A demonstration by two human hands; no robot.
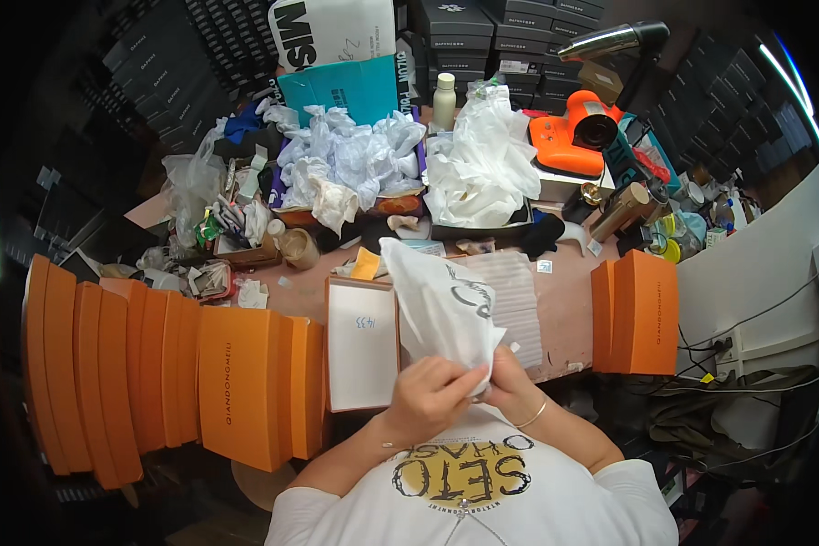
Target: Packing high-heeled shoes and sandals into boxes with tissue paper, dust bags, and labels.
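Observation:
A white bag with dark script printing hangs upright over the table in front of my chest. My left hand is closed on its lower end, with thumb and fingers pinching the edge. Pressed against the same end, my right hand also grips the bag. Whatever lies inside the bag does not show. Just left of it lies an open shoebox part with a white inside and handwritten marks. Behind the bag, to the right, is a row of white folded sheets.
Orange shoeboxes stand in a row at the left, and more orange boxes at the right. Farther back are a box of crumpled tissue paper, white plastic bags, an orange device and a heat gun.

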